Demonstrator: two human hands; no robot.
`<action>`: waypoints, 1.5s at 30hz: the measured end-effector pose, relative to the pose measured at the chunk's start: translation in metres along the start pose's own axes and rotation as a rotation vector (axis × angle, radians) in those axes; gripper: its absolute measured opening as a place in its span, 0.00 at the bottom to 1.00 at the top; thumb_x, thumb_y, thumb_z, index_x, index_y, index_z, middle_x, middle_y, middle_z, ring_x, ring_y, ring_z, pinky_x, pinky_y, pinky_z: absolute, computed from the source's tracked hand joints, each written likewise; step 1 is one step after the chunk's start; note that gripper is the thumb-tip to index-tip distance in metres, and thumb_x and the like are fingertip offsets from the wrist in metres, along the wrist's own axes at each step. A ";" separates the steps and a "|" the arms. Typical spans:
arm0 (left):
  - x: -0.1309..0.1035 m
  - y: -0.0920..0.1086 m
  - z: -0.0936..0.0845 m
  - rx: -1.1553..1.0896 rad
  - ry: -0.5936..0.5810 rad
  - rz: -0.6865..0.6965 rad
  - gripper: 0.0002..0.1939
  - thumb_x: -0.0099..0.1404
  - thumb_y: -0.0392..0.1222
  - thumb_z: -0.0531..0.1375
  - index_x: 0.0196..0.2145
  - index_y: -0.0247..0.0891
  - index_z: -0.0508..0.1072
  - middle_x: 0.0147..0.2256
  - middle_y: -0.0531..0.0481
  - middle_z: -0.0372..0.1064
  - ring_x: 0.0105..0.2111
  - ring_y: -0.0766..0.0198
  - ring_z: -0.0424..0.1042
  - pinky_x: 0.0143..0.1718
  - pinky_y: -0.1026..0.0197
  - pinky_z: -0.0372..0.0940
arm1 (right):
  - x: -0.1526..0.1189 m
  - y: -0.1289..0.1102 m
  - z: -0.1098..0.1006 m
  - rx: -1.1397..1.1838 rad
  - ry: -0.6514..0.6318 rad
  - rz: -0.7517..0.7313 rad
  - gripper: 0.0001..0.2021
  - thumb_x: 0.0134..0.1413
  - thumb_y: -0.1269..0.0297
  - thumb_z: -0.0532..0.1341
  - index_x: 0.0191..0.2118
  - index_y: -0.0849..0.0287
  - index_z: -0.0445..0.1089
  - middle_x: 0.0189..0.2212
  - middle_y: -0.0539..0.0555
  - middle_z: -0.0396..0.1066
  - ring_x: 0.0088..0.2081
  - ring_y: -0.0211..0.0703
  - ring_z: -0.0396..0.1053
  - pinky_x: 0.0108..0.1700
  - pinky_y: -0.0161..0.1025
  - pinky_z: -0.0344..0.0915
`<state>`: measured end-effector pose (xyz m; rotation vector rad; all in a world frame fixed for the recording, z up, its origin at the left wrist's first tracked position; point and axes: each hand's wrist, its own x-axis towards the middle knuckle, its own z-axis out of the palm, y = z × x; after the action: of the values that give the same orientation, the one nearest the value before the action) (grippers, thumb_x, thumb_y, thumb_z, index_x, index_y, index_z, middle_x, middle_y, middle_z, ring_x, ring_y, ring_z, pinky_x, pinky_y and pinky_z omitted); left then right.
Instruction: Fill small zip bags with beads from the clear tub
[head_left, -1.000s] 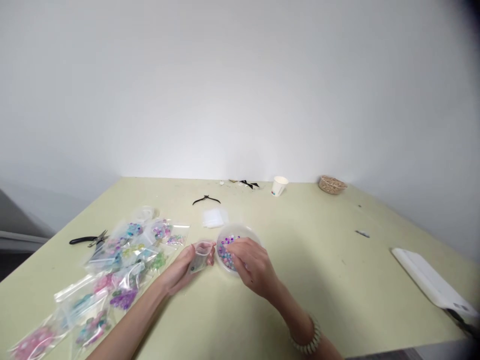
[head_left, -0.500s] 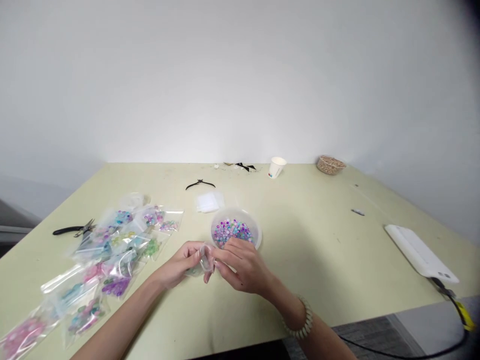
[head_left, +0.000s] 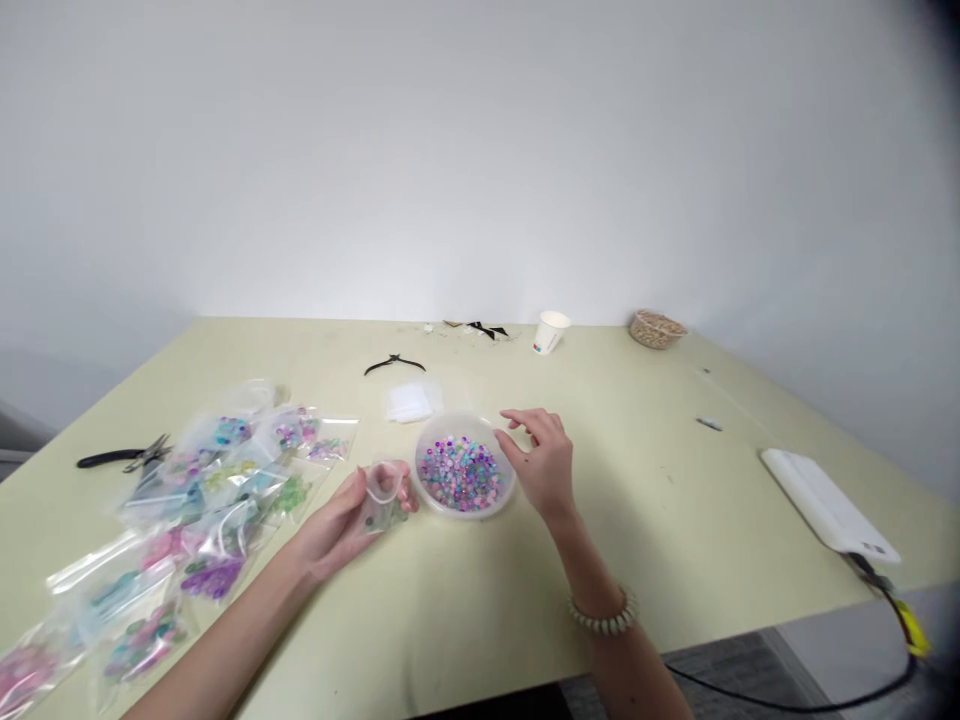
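Observation:
My left hand is closed around a small clear plastic bag, whose mouth gapes upward; a few greenish bits show low inside it. Just right of the bag sits a round white bowl of small purple, pink and blue beads. My right hand hovers by the bowl's right rim, thumb and fingers apart, and I see nothing between them. A beaded bracelet circles my right wrist.
Bags of coloured beads crowd the left side, near black-handled pliers. Behind the bowl lie flat clear bags and black cutters. A paper cup, a filled tub and a white power bank stand farther off.
My right hand has left the bag's mouth and moved right, past the bowl, with its fingers spreading. The bag in my left hand now gapes wider.

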<state>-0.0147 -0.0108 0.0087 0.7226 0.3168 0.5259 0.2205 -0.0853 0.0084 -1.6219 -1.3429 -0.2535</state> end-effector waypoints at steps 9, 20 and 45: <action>0.001 -0.004 0.005 0.110 0.002 -0.003 0.17 0.52 0.54 0.65 0.29 0.35 0.76 0.26 0.49 0.66 0.30 0.62 0.65 0.36 0.62 0.61 | 0.003 0.010 -0.001 0.025 -0.231 0.010 0.04 0.45 0.71 0.67 0.28 0.54 0.76 0.44 0.56 0.64 0.49 0.51 0.58 0.50 0.50 0.61; 0.009 -0.007 0.002 -0.131 0.146 -0.066 0.18 0.53 0.50 0.66 0.35 0.32 0.75 0.29 0.48 0.71 0.28 0.65 0.69 0.35 0.63 0.67 | 0.025 -0.014 0.019 -0.385 -0.714 -0.085 0.04 0.50 0.65 0.65 0.33 0.51 0.78 0.54 0.54 0.62 0.56 0.58 0.51 0.52 0.54 0.57; 0.021 0.007 -0.017 -0.300 0.465 0.003 0.19 0.69 0.45 0.47 0.49 0.28 0.65 0.26 0.45 0.72 0.20 0.68 0.71 0.21 0.68 0.68 | 0.022 -0.020 0.034 -0.507 -0.804 -0.254 0.06 0.54 0.63 0.62 0.36 0.53 0.75 0.58 0.58 0.56 0.62 0.59 0.43 0.59 0.56 0.43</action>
<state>-0.0074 0.0148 -0.0001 0.3033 0.6541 0.7263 0.1982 -0.0470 0.0175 -2.0800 -2.2384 -0.0872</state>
